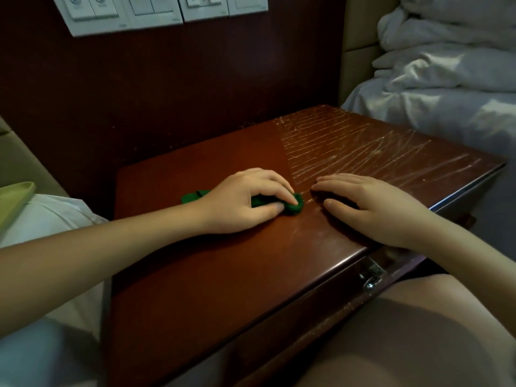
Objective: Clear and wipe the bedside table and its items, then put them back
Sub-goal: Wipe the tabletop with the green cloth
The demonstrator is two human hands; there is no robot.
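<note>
surface [229, 275]: glossy red-brown wood, pale scratch-like streaks upper right | cloth [195, 197]: green matt fabric | latch [371, 276]: shiny metal | bedding [446, 79]: white crumpled cloth | switch panels [156, 12]: smooth white plastic

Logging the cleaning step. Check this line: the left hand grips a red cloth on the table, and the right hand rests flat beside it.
Wrong colour: the head view shows the cloth is green, not red. The left hand grips it on the table; the right hand rests flat beside it.
</note>
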